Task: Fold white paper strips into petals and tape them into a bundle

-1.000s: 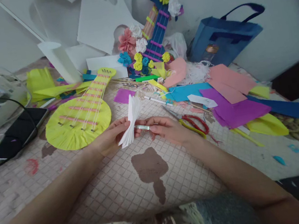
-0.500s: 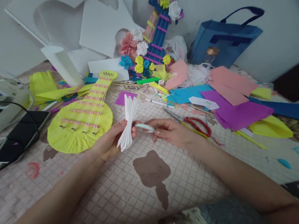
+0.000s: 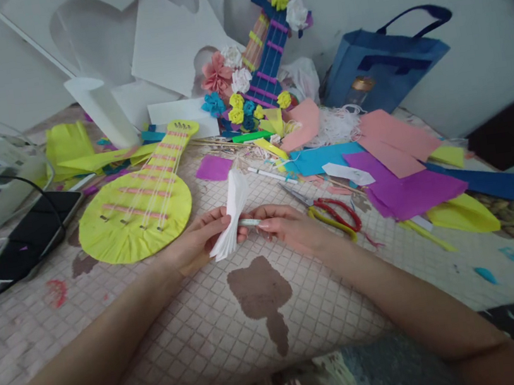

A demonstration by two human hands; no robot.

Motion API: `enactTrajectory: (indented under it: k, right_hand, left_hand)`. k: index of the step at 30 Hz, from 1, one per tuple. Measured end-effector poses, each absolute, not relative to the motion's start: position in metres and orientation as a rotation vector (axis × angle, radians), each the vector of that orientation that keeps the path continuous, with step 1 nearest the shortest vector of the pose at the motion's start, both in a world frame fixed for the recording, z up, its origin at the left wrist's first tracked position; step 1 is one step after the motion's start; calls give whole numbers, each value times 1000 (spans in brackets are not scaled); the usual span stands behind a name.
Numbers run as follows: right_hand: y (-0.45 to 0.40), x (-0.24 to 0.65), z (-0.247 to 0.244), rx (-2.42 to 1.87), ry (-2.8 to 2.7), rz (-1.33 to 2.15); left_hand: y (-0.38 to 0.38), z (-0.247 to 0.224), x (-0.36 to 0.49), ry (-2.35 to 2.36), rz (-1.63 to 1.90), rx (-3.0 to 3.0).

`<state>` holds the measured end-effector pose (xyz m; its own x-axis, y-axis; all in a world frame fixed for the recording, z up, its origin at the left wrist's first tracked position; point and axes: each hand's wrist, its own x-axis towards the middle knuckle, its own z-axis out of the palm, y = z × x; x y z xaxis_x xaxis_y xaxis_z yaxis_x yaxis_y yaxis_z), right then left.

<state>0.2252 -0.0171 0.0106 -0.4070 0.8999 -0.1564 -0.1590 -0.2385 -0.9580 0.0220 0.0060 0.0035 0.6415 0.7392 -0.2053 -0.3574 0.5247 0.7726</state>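
Pleated white paper [image 3: 232,212], pinched narrow at its middle and fanned at both ends, is held upright by my left hand [image 3: 208,234]. From its right side a thin pale strip [image 3: 248,222] reaches across to my right hand [image 3: 283,226], whose fingers are closed on it. Both hands are close together above the quilted cloth. Left of them lies a round yellow paper instrument [image 3: 136,216] with pink bars and white strings. Scissors [image 3: 336,213] with red and yellow handles lie just right of my right hand.
Purple [image 3: 405,194], pink and blue paper sheets lie at the right. Behind stand a blue bag [image 3: 383,66], a dark blue paper guitar [image 3: 271,56] with paper flowers, and a white roll [image 3: 105,112]. A black phone [image 3: 33,233] and cables are at the left.
The pleated paper has turned slightly and moved a little to the right. My hands are closer together, and less of the pale strip shows between them.
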Motion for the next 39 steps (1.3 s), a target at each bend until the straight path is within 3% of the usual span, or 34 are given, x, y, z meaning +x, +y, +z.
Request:
enactTrajectory:
  k: [5, 15, 39]
  right_hand:
    - [-15, 227, 6, -1043, -1272, 1693]
    - [-12, 231, 11, -689, -1342, 1824]
    - [-17, 228, 12, -947, -1168, 1753]
  left_hand:
    - [4, 4, 23, 612, 721, 790]
    - [12, 3, 18, 576, 802, 491]
    - [8, 11, 17, 653, 758, 832]
